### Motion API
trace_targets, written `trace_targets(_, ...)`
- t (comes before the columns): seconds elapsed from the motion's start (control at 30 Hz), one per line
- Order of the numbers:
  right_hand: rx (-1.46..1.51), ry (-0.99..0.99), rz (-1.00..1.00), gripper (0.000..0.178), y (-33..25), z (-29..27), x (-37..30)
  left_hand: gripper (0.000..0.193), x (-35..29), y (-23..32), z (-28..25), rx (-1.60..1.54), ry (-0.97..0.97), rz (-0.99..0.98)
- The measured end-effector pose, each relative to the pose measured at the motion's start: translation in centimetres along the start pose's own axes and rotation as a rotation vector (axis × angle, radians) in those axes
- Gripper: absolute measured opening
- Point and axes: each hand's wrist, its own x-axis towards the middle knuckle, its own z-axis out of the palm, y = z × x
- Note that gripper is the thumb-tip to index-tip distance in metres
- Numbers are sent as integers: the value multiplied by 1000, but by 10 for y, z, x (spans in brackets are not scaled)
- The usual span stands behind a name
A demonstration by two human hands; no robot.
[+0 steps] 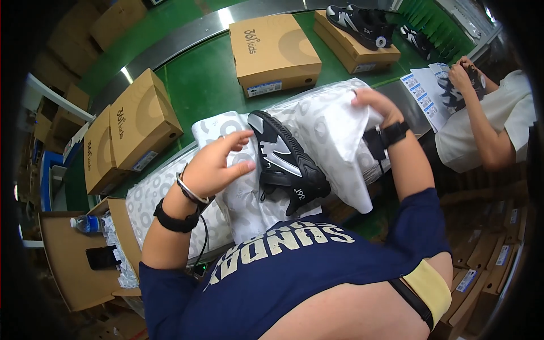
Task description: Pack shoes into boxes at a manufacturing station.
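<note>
Around the work, 4 closed brown shoe boxes (275,48) sit on the green desk (198,73): 2 at the left, 1 at the middle and 1 at the upper right, which carries black sneakers (362,25). At the left, an open carton (73,277) holds 1 bottle (88,224) and 1 phone (103,258); at the right, a co-worker (481,124) handles a dark shoe beside label sheets (425,96). In the middle, 1 black-and-silver sneaker (286,156) lies on patterned white tissue paper (334,124), sole edge to the right. The left hand (221,161) is spread, thumb apart from fingers, just left of it; contact is unclear. The right hand (377,105), forearm raised, grips the paper's lifted right flap with bent fingers.
</note>
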Motion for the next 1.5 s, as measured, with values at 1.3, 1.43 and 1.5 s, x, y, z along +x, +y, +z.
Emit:
trace_targets(1.3, -2, -98, -193, 18, 64, 45, 152, 95, -31, -70, 76, -251, 592, -240)
trace_targets(1.43, 224, -12, 35, 11, 75, 36, 169, 93, -29, -69, 73, -188, 595, -246)
trace_targets(1.5, 232, 13, 70, 11, 72, 45, 169, 83, -29, -78, 72, -168, 648, -218)
